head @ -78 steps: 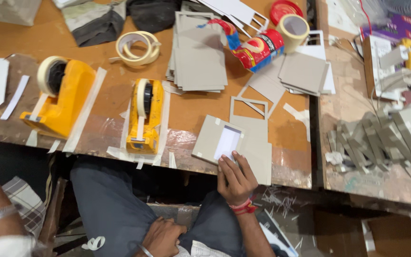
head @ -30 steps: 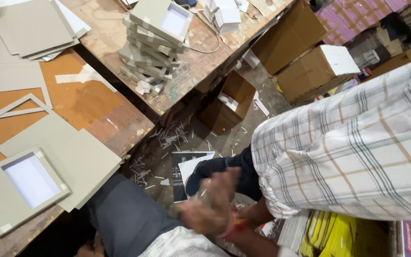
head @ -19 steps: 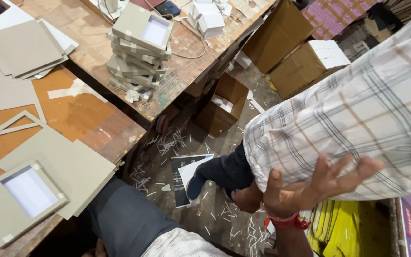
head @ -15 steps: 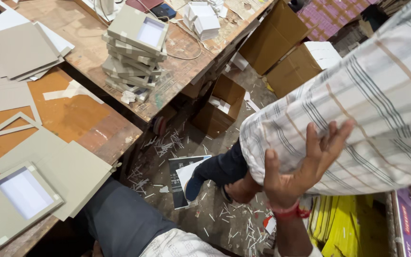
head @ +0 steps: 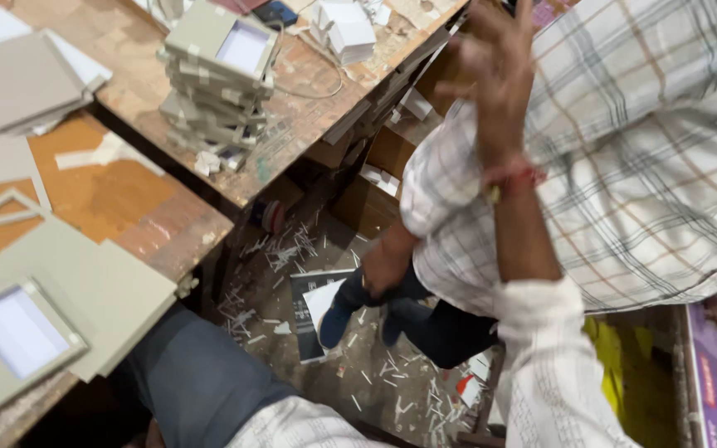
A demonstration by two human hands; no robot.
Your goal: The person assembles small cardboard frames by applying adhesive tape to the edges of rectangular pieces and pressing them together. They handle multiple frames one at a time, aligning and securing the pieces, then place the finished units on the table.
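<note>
My right hand is raised with its fingers spread and holds nothing; it is blurred. It lies against the shoulder of a person in a checked shirt who bends over at my right. A red thread band circles my wrist. That person's own hand reaches down toward the floor. My left hand is out of view. On the table at my left lie a grey board frame with a white window and a grey board sheet.
A stack of grey window frames and small white boxes sit on the far worktable. Brown cartons stand under it. Paper scraps and a dark booklet litter the floor. More grey sheets lie at the upper left.
My right hand has risen from near my lap up along the checked shirt to the person's shoulder, fingers spreading. The view has swung off the table toward the floor and that person.
</note>
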